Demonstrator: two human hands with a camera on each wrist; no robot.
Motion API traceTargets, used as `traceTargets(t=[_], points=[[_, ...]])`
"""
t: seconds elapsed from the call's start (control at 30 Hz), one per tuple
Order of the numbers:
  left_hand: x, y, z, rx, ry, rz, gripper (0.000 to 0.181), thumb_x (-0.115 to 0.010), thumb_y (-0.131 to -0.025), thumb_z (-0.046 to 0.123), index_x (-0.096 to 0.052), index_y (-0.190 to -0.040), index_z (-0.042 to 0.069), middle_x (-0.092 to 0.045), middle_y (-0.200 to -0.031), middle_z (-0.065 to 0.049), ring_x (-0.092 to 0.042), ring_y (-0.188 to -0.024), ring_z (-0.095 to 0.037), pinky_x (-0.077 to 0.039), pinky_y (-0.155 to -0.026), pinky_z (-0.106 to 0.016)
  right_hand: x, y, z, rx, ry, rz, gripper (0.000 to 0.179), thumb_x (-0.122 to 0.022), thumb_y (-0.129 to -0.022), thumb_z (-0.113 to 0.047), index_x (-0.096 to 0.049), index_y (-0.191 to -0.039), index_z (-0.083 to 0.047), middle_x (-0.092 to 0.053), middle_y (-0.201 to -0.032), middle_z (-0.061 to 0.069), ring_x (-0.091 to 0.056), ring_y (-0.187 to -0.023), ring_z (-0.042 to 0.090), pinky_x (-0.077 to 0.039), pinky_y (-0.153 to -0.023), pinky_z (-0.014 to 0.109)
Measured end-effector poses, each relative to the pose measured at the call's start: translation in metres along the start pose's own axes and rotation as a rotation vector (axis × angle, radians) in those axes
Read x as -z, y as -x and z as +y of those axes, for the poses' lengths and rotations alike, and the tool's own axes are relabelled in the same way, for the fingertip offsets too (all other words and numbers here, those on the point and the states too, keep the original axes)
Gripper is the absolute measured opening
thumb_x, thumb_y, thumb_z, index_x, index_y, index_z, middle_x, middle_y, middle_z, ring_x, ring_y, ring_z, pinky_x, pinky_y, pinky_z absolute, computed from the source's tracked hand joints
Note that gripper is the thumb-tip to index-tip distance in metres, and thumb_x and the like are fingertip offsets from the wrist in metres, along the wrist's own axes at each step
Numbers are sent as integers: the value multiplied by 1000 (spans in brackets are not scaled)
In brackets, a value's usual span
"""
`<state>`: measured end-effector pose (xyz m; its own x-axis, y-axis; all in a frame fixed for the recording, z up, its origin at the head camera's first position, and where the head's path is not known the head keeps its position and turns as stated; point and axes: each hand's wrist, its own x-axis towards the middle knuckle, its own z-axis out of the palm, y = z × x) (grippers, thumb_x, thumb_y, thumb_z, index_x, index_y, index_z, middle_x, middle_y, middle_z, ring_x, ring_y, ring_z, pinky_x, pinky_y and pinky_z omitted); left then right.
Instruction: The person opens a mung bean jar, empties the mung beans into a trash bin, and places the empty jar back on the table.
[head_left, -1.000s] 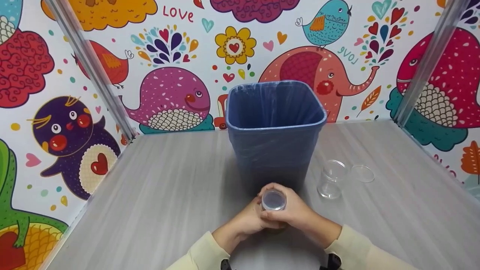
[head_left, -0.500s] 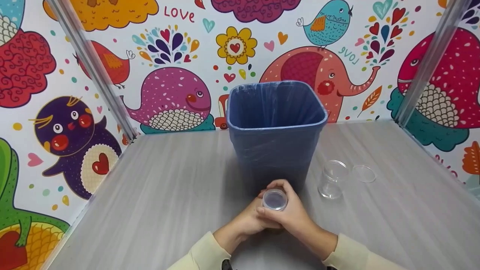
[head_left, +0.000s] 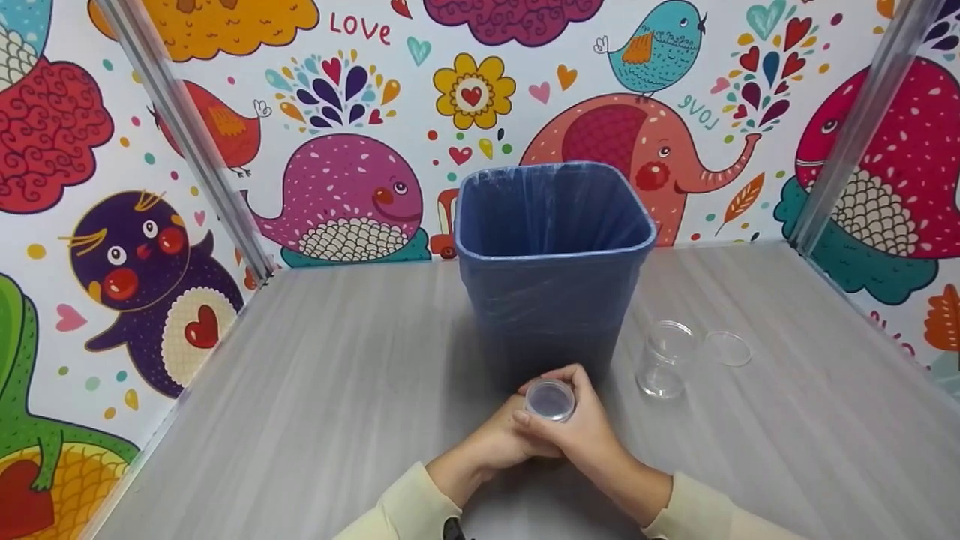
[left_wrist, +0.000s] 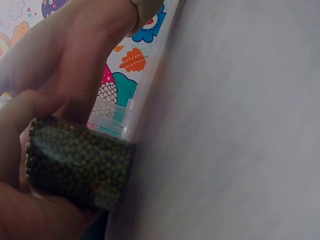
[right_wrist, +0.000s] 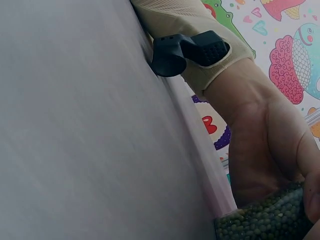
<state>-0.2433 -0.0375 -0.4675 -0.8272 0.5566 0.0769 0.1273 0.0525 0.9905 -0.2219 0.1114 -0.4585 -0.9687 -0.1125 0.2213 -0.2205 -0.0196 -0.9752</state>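
Note:
A clear jar (left_wrist: 80,165) packed with small green beans, which look like mung beans, stands with its base at the table surface. Its round clear lid (head_left: 550,400) faces up at the head camera. My left hand (head_left: 499,435) grips the jar's body from the left. Around the top, my right hand (head_left: 589,416) curls its fingers and thumb about the lid's edge. From the head view, the hands hide most of the jar; the beans (right_wrist: 270,217) show through its wall in the right wrist view.
A tall blue bin (head_left: 551,300) with a clear liner stands just beyond the hands. To its right are an open clear jar (head_left: 662,379) and a loose clear disc-shaped lid (head_left: 727,348). Printed panels (head_left: 352,82) close off the back and sides of the grey table (head_left: 337,375).
The fingers and thumb of my right hand have shifted around the lid, and its wrist has turned slightly. My left hand keeps its grip, and the jar stays in place.

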Motion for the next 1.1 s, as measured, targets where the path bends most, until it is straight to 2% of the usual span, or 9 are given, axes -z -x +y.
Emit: traceTargets(t=[0.17,0.47,0.77,1.1], points=[[0,0,-1,-4,14,-3,57,-83,-79,-7,-66,-133,0,-70,-121,1,-62,-108,-8,-47,-100,-23,1,1,0,3,-12,-15,56,-91,-79,-3,-51,-118,2,-75,-113,14,-67,-110,19,-47,-101,25],[-1,0,2,40,11,-5,49,-81,-78,-6,-70,-124,3,-70,-113,4,-61,-101,-9,-49,-93,-24,3,-1,0,30,-19,-62,50,-88,-80,-2,-56,-119,4,-73,-115,15,-66,-113,22,-47,-104,28],[-1,0,1,20,-1,-12,42,-81,-79,-8,-71,-119,-1,-71,-110,3,-61,-97,-7,-50,-90,-23,8,-5,1,54,93,-111,43,-90,-79,-11,-69,-115,-3,-74,-114,10,-66,-109,21,-48,-101,30],[-1,0,0,27,5,-3,41,-82,-79,-7,-72,-119,-2,-72,-111,3,-62,-98,-7,-50,-91,-23,8,-6,1,56,131,-111,44,-91,-78,-14,-70,-116,-5,-74,-114,8,-67,-108,21,-48,-99,30]])
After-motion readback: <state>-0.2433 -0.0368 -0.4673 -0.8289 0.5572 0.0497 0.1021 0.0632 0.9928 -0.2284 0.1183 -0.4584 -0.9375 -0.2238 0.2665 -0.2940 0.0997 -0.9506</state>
